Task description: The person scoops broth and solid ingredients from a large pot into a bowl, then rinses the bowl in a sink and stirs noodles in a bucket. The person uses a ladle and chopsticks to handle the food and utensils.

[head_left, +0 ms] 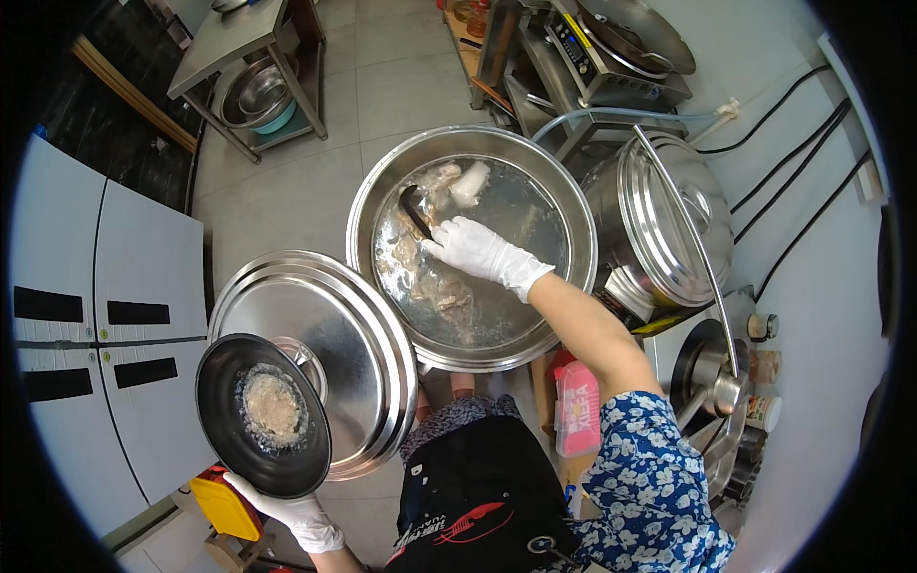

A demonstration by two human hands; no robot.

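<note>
My right hand [473, 247], in a white glove, grips a black utensil [414, 211] over a large round steel pot [580, 215]. The utensil's curved end is at the pale meat or bones [469, 184] lying in cloudy liquid; its exact kind cannot be told. At the lower left my gloved left hand [286, 510] holds a black bowl [215, 401] by its lower rim. Inside the bowl is a pale, frothy mass [274, 410]. Beneath the bowl, a large steel lid [344, 308] overlaps the pot's lower left rim.
A lidded steel pot [663, 215] stands at right, with a long metal pipe [688, 222] across it. Behind are an induction cooker [580, 54] and a wok [645, 36]. A steel table [229, 43] is at upper left, white cabinets [143, 258] at left, a pink box [579, 412] below.
</note>
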